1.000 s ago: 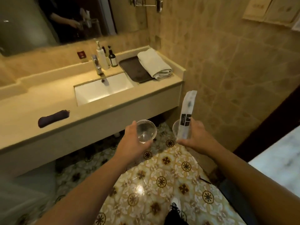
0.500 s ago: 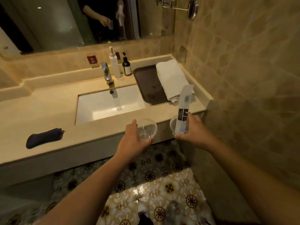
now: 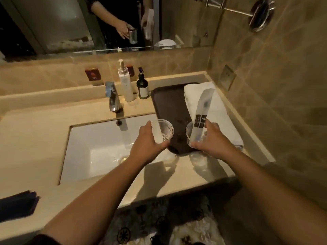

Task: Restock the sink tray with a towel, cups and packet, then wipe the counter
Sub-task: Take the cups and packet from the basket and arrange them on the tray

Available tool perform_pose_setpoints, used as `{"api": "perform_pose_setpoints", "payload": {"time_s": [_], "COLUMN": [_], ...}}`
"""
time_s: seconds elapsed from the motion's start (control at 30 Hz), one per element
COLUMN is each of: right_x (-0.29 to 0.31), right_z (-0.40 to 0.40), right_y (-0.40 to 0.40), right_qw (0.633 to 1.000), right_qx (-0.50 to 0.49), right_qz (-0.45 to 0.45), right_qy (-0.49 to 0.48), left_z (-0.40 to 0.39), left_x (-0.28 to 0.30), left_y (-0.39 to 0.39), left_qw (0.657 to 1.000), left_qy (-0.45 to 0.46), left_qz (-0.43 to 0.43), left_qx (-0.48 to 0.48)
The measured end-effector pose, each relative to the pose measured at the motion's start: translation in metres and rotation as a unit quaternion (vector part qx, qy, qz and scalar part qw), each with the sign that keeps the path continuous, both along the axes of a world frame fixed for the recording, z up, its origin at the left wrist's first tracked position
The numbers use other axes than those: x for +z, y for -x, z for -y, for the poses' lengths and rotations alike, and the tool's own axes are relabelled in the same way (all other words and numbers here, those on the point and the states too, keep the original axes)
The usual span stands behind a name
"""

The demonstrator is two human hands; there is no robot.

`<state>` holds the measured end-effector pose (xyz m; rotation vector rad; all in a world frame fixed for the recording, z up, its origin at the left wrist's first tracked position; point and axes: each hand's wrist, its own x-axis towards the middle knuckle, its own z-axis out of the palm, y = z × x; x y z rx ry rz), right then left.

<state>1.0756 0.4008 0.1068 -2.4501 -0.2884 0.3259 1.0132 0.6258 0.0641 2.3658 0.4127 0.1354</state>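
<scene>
Holding two clear cups above the near end of one dark tray, a person stands at a bathroom counter. The left hand is wrapped around one cup; the right hand clasps the second cup together with one long white packet. One folded white towel lies along the tray's right side. Two bottles, one white and one dark, stand beside one faucet. One dark cloth rests at the counter's left.

- The left hand holds a clear cup over the dark tray.
- The right hand holds a second cup and a packet.
- A towel lies on the tray.
</scene>
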Motion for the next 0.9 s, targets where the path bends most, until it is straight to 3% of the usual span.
{"api": "perform_pose_setpoints", "payload": {"time_s": [0.23, 0.5, 0.73, 0.9], "right_x": [-0.013, -0.067, -0.107, -0.109], "right_z": [-0.044, -0.076, -0.096, -0.101], "right_y": [-0.136, -0.278, -0.338, -0.347], "right_qw": [0.999, 0.992, 0.968, 0.967], "right_qx": [0.045, 0.116, 0.163, 0.166], "right_qz": [0.013, 0.022, 0.101, 0.100], "right_qy": [-0.028, 0.038, 0.164, 0.166], "left_z": [-0.037, -0.051, -0.065, -0.067], "left_x": [-0.018, -0.053, -0.078, -0.083], "left_y": [-0.125, -0.240, -0.283, -0.292], "left_qw": [0.999, 0.997, 0.996, 0.996], "left_qy": [0.017, 0.053, 0.036, 0.033], "left_qz": [-0.004, -0.017, -0.048, -0.053], "left_qx": [0.028, 0.056, 0.061, 0.068]}}
